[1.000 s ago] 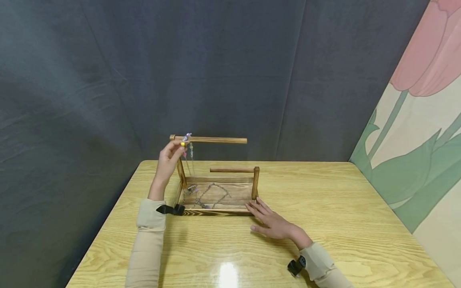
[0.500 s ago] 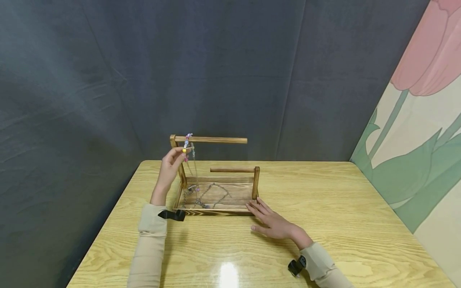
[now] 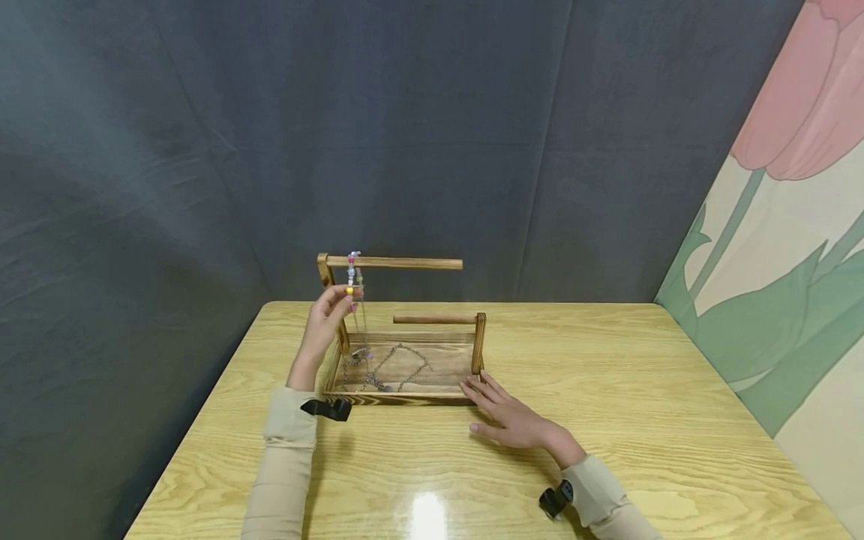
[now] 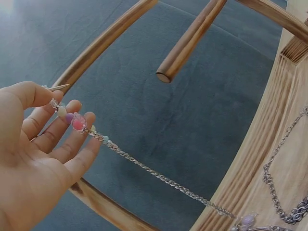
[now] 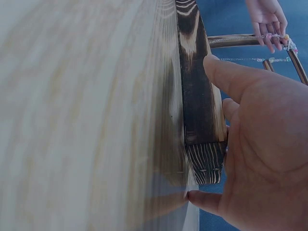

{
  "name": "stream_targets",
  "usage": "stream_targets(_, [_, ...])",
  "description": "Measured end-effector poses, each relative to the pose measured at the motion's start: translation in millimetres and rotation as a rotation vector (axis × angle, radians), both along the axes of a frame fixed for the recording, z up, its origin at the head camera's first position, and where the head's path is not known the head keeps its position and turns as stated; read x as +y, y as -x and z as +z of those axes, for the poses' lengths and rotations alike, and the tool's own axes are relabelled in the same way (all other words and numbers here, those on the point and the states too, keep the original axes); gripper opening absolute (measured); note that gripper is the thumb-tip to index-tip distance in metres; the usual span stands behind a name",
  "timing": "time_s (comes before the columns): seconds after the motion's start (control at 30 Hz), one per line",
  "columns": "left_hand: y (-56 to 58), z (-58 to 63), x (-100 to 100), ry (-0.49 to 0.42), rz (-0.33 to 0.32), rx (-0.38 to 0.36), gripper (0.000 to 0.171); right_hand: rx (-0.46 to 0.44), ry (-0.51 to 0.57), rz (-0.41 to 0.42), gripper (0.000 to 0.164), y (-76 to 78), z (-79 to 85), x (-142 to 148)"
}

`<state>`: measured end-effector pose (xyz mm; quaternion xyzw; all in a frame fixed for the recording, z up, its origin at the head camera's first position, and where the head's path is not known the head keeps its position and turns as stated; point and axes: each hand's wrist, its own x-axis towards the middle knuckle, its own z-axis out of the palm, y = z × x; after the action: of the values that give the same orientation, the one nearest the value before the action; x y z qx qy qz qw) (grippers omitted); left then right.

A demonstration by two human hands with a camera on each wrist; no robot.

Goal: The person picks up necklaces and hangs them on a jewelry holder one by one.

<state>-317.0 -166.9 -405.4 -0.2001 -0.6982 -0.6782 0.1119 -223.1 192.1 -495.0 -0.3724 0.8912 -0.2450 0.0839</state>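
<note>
My left hand [image 3: 321, 324] pinches a beaded necklace [image 3: 352, 274] below the long upper bar [image 3: 412, 263] of a wooden jewelry stand. The necklace drapes over this bar near its left post. Seen from the left wrist, pink, lilac and pale beads [image 4: 78, 122] lie along the fingers, and a silver chain [image 4: 163, 179] slants down to the stand's tray. At the tray's front right corner rests my right hand [image 3: 514, 421], fingers extended. The right wrist view shows its thumb along the dark tray edge [image 5: 196, 96].
More silver chain [image 3: 425, 364] lies looped in the tray, whose front wall [image 3: 412, 400] faces me. A shorter bar [image 3: 432, 319] juts left from the right post [image 3: 478, 343]. Behind the table [image 3: 607, 375] hangs a dark curtain [image 3: 432, 150].
The left hand has come down and slightly right with the necklace, so a longer run of beads now hangs in front of the upper bar. The right hand stays put.
</note>
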Motion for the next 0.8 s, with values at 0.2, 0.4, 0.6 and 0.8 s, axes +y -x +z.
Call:
stream_targets(0.2, [1.8, -6.3, 3.7, -0.006, -0.01, -0.014, 0.03, 0.008, -0.002, 0.004, 0.069, -0.8, -2.6, -0.4])
stream_targets(0.4, [2.3, -10.0, 6.5, -0.045, -0.001, -0.018, 0.033, 0.006, 0.005, 0.002, 0.069, -0.7, -1.4, -0.2])
stream_targets(0.6, [3.3, -16.2, 5.4, -0.052, 0.01, -0.028, 0.036, 0.003, -0.001, -0.003, 0.07, 0.5, 0.8, 0.4])
stream_targets(0.8, [1.9, -22.8, 0.5, -0.021, 0.032, -0.037, 0.037, 0.005, 0.0, 0.001, 0.069, 0.0, 1.6, 0.0])
